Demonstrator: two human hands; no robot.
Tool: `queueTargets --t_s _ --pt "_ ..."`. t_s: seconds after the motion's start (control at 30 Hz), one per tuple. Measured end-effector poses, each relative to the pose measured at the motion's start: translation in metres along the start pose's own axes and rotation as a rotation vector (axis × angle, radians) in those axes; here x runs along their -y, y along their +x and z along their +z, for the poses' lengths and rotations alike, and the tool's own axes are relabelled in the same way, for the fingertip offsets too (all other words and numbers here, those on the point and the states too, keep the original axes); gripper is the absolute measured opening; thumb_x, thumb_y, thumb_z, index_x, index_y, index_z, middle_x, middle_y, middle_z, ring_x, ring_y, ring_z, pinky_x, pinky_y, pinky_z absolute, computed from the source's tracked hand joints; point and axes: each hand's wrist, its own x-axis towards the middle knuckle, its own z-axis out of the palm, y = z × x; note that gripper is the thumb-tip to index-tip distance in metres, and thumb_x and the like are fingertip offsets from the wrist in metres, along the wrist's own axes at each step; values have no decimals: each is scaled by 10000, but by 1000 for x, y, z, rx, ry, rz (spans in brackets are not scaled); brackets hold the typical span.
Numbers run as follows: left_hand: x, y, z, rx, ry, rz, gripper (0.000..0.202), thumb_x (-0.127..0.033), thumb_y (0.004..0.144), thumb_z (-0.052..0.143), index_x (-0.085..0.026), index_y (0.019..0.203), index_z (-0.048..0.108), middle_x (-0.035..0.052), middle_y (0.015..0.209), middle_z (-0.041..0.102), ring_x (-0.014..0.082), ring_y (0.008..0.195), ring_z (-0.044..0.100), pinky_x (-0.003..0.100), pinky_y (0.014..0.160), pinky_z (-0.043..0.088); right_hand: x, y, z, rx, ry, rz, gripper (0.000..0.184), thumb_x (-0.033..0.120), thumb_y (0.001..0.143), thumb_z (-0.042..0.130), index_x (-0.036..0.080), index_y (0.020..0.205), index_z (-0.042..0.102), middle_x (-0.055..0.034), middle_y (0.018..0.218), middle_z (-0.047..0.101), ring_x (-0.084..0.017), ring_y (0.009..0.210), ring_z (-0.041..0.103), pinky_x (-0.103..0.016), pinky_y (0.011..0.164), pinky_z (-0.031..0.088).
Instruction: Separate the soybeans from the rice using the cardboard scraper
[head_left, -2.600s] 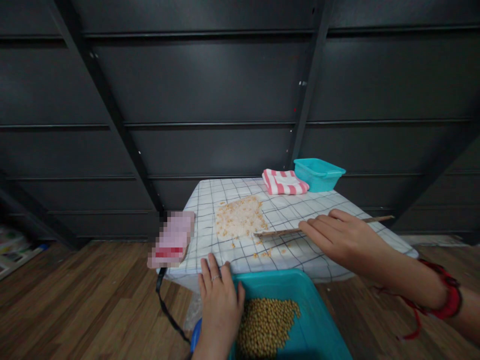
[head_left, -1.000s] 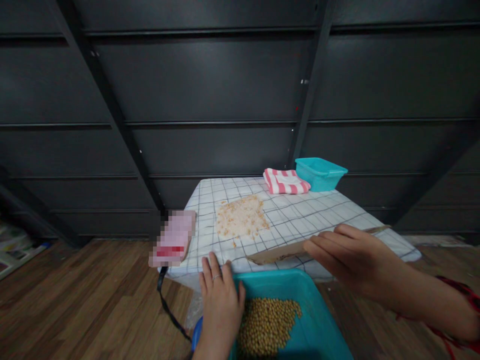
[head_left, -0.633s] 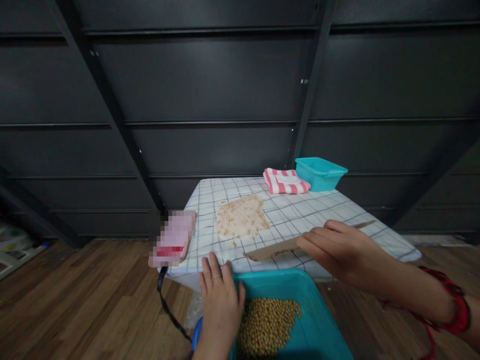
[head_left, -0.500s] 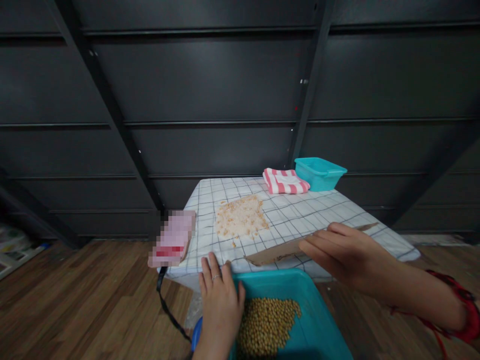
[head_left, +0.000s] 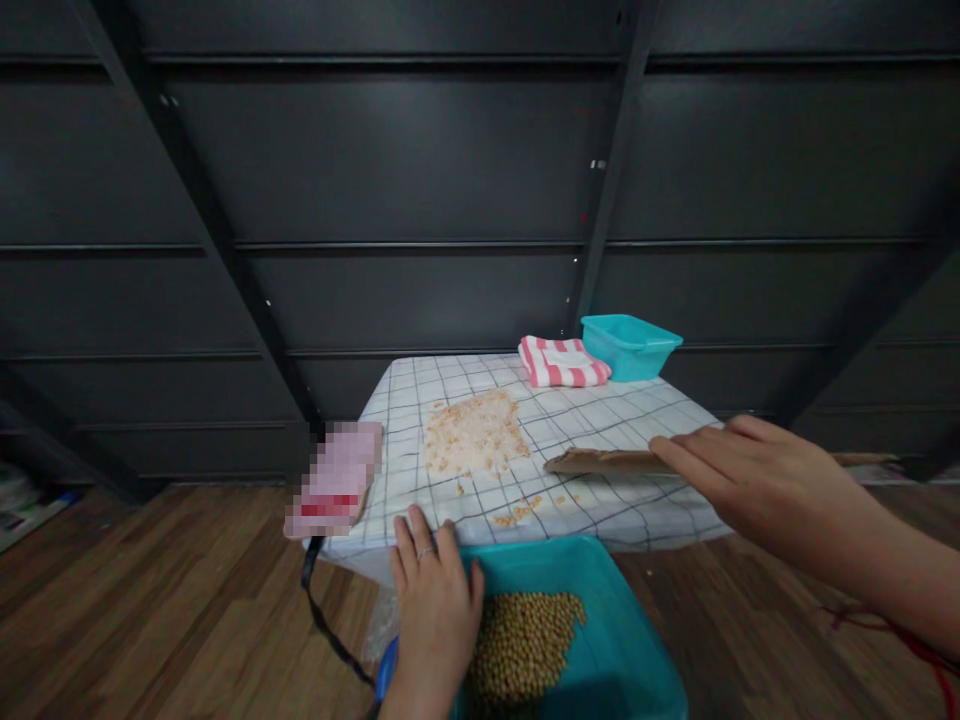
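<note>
My right hand [head_left: 739, 470] grips a flat strip of cardboard [head_left: 607, 461] over the right part of the checked tablecloth [head_left: 645, 405]. My left hand [head_left: 435, 600], with a ring on one finger, lies with fingers stretched over the table's front edge and its thumb at the left corner of a teal bin [head_left: 600, 575]. Inside that bin is a heap of yellowish soybeans [head_left: 529, 640]. On the cloth, a pale patch of rice-like grains [head_left: 476, 432] is mixed with yellow beans. Several loose beans [head_left: 517, 512] lie near the front edge, between the patch and the bin.
A folded pink-and-white striped towel [head_left: 566, 362] and a smaller teal basket [head_left: 630, 347] stand at the table's back right. At the left edge is a blurred pink object [head_left: 337, 480] with a black strap [head_left: 322, 610]. Dark panels rise behind; the floor is wooden.
My right hand and the cardboard have moved right and away from the front edge, exposing loose beans on the cloth. My left hand keeps its place by the bin; the view shifted slightly.
</note>
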Motion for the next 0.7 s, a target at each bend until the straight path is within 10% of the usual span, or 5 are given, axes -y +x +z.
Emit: queueTargets --t_s 0.43,0.7 --pt "-4 -6 2 -24 -204 55 378 -172 767 427 -43 1120 461 283 1354 297 418 1290 89 590 930 357 9 -1 2 73 127 36 345 -58 642 362 138 826 580 -27 614 603 -150 519 514 -284 556 377" --pt "-1 -4 -3 91 -318 57 721 9 646 383 -164 1333 246 199 1459 -33 326 1197 403 422 826 502 14 1 -2 64 216 66 345 -38 660 369 161 855 573 -16 588 585 -158 495 487 -291 532 380"
